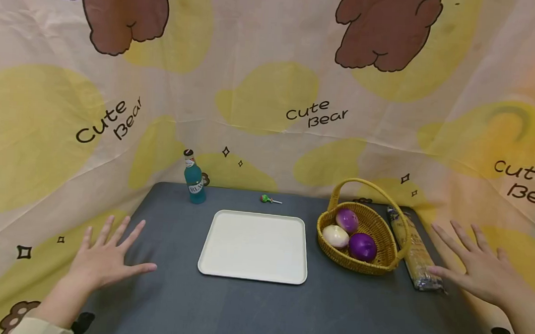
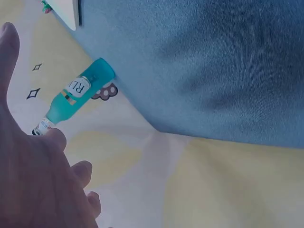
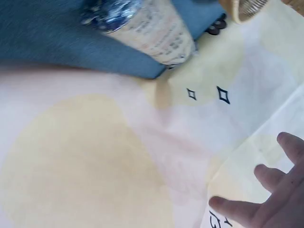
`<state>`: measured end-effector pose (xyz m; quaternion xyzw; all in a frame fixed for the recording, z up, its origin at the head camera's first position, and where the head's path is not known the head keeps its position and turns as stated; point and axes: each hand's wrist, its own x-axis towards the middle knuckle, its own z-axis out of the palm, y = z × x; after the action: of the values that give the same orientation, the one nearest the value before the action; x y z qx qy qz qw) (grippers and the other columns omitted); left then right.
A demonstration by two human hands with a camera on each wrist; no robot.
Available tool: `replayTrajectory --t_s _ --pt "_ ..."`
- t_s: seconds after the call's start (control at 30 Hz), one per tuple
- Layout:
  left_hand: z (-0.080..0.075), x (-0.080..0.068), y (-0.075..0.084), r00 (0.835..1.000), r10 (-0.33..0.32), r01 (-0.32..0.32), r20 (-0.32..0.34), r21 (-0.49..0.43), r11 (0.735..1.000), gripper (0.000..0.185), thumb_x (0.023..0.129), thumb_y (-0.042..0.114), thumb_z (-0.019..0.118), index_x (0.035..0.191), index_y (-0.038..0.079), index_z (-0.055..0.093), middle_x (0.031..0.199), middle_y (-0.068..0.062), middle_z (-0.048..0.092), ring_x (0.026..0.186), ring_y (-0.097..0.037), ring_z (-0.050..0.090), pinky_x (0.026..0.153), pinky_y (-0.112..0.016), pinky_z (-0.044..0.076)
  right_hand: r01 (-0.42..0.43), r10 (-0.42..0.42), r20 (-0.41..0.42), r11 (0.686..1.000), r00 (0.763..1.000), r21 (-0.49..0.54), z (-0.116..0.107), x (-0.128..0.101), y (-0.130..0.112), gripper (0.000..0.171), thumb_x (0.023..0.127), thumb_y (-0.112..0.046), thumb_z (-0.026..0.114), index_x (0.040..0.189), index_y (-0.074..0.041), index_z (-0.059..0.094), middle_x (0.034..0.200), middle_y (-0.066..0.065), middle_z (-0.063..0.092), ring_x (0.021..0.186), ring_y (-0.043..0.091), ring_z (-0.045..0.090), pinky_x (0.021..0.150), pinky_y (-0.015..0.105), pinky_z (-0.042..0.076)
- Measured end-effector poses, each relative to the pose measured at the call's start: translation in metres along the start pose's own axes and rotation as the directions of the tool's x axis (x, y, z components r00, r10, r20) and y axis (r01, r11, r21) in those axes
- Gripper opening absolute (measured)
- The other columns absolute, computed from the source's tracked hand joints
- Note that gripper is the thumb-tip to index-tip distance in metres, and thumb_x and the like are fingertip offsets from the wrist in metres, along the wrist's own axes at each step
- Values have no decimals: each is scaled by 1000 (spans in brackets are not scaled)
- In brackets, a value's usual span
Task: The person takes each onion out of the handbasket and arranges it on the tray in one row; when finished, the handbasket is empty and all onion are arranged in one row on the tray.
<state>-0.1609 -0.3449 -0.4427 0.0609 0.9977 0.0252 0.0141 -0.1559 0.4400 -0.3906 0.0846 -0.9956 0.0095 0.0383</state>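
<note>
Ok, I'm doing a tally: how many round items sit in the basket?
3 in the basket: a white item at left, a lighter purple item behind it, a darker purple item farther right. Any underneath would be hidden.

Upright teal bottle [image 1: 194, 177], back left; long yellowish packet [image 1: 419, 256], far right.

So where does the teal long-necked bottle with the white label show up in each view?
Head: the teal long-necked bottle stands left of centre, just below mid-height.
Left wrist: the bottle lies slanted across the picture, left of centre, base towards upper right.
Right wrist: not in it.
Shared landmark: the flat grey-blue tabletop, in all three.
</note>
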Motion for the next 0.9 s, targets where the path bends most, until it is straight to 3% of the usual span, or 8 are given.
replayTrajectory --t_s 0.1,0.23,0.4,0.47,0.53,0.67,0.77,0.9 --pt "5 1 3 1000 7 -7 -12 -24 1000 115 81 84 53 163 31 -6 167 -27 5 150 -49 -19 110 -75 -17 14 -10 -45 997 999 79 -5 0 -3 101 89 -60 67 164 -34 4 169 19 -1 149 58 -7 86 87 21" --pt "13 3 9 998 22 -25 -52 -60 998 115 80 82 57 164 28 -1 166 -28 9 151 -49 -18 112 -71 -20 30 -6 -127 981 992 191 -12 2 -11 100 88 -49 75 164 -29 14 164 28 19 139 64 26 86 81 30" --pt "25 7 21 996 37 -54 -78 -234 971 115 84 71 64 164 24 -4 166 -28 8 151 -50 -15 114 -72 -14 65 0 -270 970 963 232 -15 6 -27 95 83 -42 82 160 -20 31 148 34 44 114 61 53 81 73 42" --pt "31 10 27 996 41 -66 -85 -325 943 116 85 66 67 163 23 -7 167 -28 8 152 -51 -13 114 -75 -8 115 -25 -360 966 933 230 -13 9 -35 91 78 -36 87 155 -15 42 138 32 55 103 49 64 76 58 53" --pt "36 13 33 995 43 -76 -93 -396 915 116 86 61 69 163 23 -8 167 -28 8 152 -52 -10 113 -77 -2 180 -54 -451 953 891 242 -10 12 -42 84 74 -28 91 147 -10 53 123 26 66 92 21 71 66 36 58" --pt "52 22 49 993 52 -94 -103 -464 881 115 86 56 73 164 21 -3 167 -27 12 153 -51 1 111 -78 10 258 -24 -557 903 830 344 -7 16 -60 76 69 -9 92 139 -7 61 106 19 72 89 -23 52 61 6 49" --pt "66 30 64 995 63 -90 -72 -473 876 116 84 60 73 164 17 2 167 -25 13 153 -50 9 112 -75 18 301 12 -631 872 775 386 -6 16 -74 77 64 3 91 135 -3 63 103 11 73 92 -28 50 66 2 48" --pt "78 39 84 998 59 -59 -16 -495 867 121 80 67 73 164 14 4 169 -21 10 153 -47 10 115 -71 21 373 26 -707 836 707 403 -5 17 -92 81 58 11 91 133 -1 65 106 -11 70 94 -19 60 73 3 49"
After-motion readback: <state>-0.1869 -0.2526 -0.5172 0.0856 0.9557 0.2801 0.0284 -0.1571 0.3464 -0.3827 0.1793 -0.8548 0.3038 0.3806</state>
